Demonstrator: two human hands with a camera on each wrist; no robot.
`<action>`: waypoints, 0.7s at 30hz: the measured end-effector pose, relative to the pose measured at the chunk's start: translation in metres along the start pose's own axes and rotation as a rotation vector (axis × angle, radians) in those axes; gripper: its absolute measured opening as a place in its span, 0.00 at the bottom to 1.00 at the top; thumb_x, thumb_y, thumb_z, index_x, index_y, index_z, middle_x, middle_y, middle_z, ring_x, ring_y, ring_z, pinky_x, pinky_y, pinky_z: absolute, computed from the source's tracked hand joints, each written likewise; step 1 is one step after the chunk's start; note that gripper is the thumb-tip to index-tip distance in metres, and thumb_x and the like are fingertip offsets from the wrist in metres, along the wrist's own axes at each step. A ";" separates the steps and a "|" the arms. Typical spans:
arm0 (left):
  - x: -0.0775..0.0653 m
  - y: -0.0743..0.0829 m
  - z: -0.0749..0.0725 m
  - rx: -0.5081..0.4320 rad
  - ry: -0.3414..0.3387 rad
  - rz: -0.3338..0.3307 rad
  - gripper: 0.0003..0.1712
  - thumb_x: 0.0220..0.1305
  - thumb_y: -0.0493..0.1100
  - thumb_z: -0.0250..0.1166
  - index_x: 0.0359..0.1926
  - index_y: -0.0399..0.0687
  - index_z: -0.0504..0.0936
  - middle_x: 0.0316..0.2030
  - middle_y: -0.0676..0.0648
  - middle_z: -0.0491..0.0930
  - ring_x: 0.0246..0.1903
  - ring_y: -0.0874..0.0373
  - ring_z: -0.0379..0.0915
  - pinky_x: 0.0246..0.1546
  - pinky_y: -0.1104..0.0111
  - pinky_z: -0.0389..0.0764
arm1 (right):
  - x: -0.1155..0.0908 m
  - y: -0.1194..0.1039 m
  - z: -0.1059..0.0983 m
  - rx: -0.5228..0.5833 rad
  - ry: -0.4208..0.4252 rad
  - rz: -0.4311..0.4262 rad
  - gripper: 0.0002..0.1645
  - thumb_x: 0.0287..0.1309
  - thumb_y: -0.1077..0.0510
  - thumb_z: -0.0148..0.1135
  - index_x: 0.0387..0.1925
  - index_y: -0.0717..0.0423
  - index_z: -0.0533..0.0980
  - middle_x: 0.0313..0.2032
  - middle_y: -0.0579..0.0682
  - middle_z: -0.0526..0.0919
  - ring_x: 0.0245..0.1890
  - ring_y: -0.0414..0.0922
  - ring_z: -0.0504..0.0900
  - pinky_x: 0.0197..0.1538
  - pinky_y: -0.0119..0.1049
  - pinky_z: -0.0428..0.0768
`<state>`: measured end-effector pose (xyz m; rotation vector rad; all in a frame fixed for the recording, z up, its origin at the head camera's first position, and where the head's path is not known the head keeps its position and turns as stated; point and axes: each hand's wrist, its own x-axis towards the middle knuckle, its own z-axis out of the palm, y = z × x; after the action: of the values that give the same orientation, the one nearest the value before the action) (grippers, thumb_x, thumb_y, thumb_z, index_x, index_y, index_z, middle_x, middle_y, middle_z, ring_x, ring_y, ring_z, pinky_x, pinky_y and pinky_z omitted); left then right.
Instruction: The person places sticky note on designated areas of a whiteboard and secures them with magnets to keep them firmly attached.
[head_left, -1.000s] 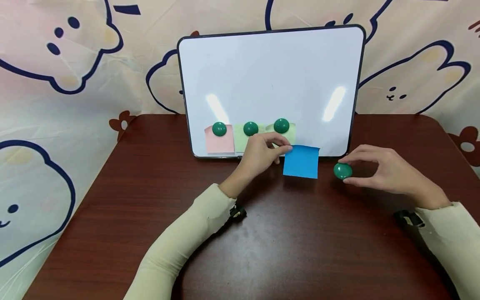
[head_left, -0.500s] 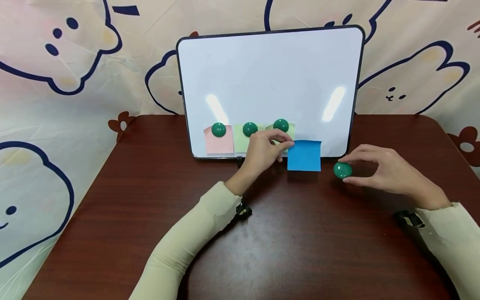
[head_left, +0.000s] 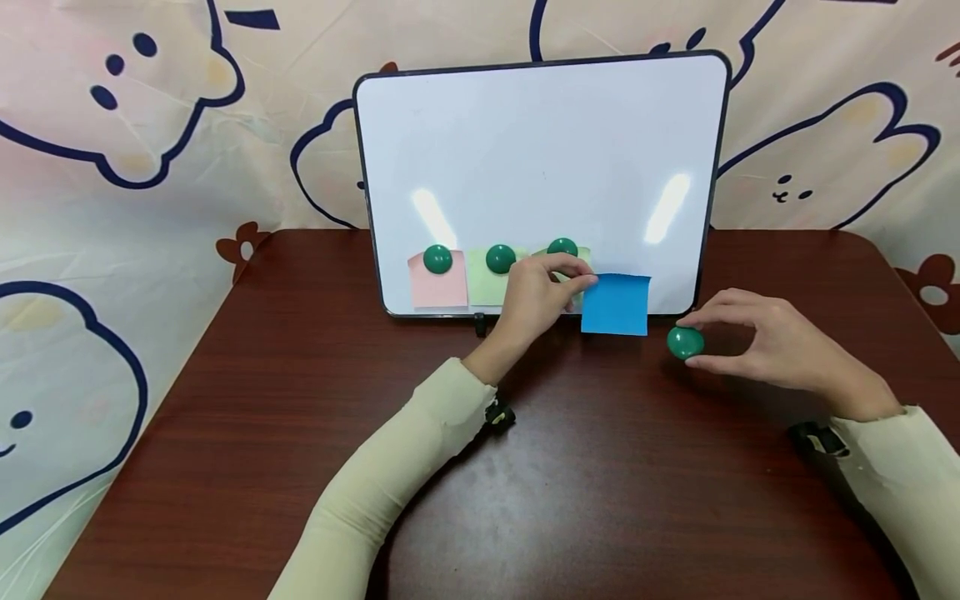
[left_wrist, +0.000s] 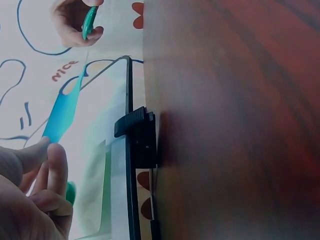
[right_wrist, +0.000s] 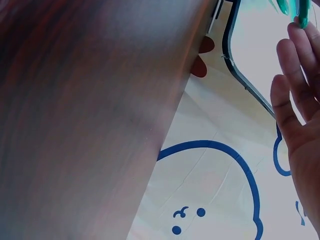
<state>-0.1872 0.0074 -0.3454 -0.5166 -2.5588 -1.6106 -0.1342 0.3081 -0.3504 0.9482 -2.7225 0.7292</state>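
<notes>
My left hand (head_left: 542, 292) pinches the upper left corner of a blue sticky note (head_left: 615, 305), which overlaps the lower edge of the whiteboard (head_left: 540, 158) in the head view. To the right, a round green magnet (head_left: 686, 342) is pinched between the thumb and fingers of my right hand (head_left: 780, 346). A pink note (head_left: 438, 287) and two light green ones, the nearer being this green note (head_left: 486, 287), sit along the board's bottom, each under a green magnet. Part of the rightmost green note is hidden behind my left hand. The left wrist view shows the blue note (left_wrist: 62, 112) nearly edge-on.
The whiteboard stands upright toward the back of a dark wooden table (head_left: 300, 450), with a black clip foot (left_wrist: 142, 137) at its lower edge. Behind it hangs a cloth backdrop (head_left: 225, 200) with cartoon drawings. Both wrists carry black straps.
My left hand has moved a little right and upward with the blue note, bringing it further over the board's lower edge. My right hand and its magnet stay in place.
</notes>
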 end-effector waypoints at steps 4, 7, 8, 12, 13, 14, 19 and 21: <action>0.002 0.001 0.003 -0.018 0.003 -0.012 0.09 0.62 0.45 0.71 0.39 0.46 0.89 0.32 0.48 0.87 0.20 0.62 0.80 0.24 0.71 0.80 | 0.000 0.001 0.001 -0.009 0.001 -0.001 0.34 0.34 0.60 0.85 0.48 0.37 0.84 0.43 0.30 0.81 0.41 0.33 0.77 0.46 0.14 0.74; 0.004 0.001 0.005 -0.015 0.015 -0.006 0.08 0.62 0.45 0.71 0.38 0.46 0.89 0.32 0.48 0.87 0.20 0.60 0.80 0.24 0.71 0.80 | 0.000 0.001 0.001 -0.011 0.004 -0.005 0.34 0.33 0.61 0.85 0.48 0.38 0.84 0.43 0.31 0.81 0.41 0.30 0.76 0.47 0.12 0.72; 0.004 0.001 0.005 -0.013 0.018 -0.004 0.08 0.62 0.45 0.71 0.38 0.46 0.89 0.32 0.48 0.87 0.19 0.60 0.80 0.23 0.71 0.79 | 0.000 0.001 0.001 -0.011 0.005 -0.006 0.34 0.33 0.61 0.85 0.48 0.38 0.84 0.43 0.31 0.81 0.41 0.30 0.76 0.47 0.11 0.72; 0.006 0.001 0.008 0.005 0.028 0.002 0.08 0.62 0.46 0.70 0.38 0.47 0.89 0.33 0.48 0.88 0.19 0.59 0.79 0.22 0.72 0.78 | 0.000 0.002 0.000 -0.007 0.002 -0.008 0.34 0.33 0.61 0.85 0.48 0.40 0.84 0.43 0.31 0.81 0.41 0.29 0.75 0.47 0.11 0.71; 0.006 0.002 0.008 0.011 0.030 0.005 0.08 0.62 0.46 0.70 0.38 0.47 0.89 0.32 0.48 0.88 0.19 0.59 0.79 0.22 0.72 0.78 | 0.000 0.002 0.000 -0.004 0.000 -0.007 0.34 0.33 0.61 0.85 0.48 0.39 0.84 0.43 0.31 0.81 0.41 0.29 0.76 0.46 0.11 0.72; 0.007 0.002 0.009 0.015 0.032 0.004 0.08 0.62 0.46 0.70 0.38 0.48 0.89 0.32 0.49 0.87 0.19 0.59 0.78 0.22 0.72 0.78 | 0.000 0.002 0.000 -0.003 -0.002 -0.008 0.34 0.33 0.61 0.85 0.48 0.39 0.84 0.43 0.31 0.81 0.41 0.30 0.76 0.46 0.12 0.72; 0.010 0.005 0.010 0.039 0.034 -0.009 0.08 0.63 0.47 0.70 0.39 0.49 0.89 0.31 0.50 0.88 0.15 0.60 0.74 0.20 0.73 0.75 | 0.000 0.002 0.000 0.002 -0.008 -0.018 0.34 0.33 0.61 0.85 0.48 0.39 0.84 0.43 0.31 0.81 0.41 0.31 0.76 0.47 0.12 0.72; 0.012 0.006 0.010 0.047 0.034 -0.026 0.09 0.63 0.48 0.69 0.39 0.50 0.89 0.31 0.50 0.88 0.14 0.60 0.73 0.20 0.73 0.75 | 0.000 0.002 0.000 0.002 -0.007 -0.022 0.34 0.33 0.61 0.85 0.48 0.40 0.84 0.43 0.31 0.81 0.41 0.31 0.77 0.47 0.12 0.72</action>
<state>-0.1954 0.0218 -0.3423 -0.4507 -2.5821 -1.5496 -0.1356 0.3096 -0.3511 0.9814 -2.7131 0.7268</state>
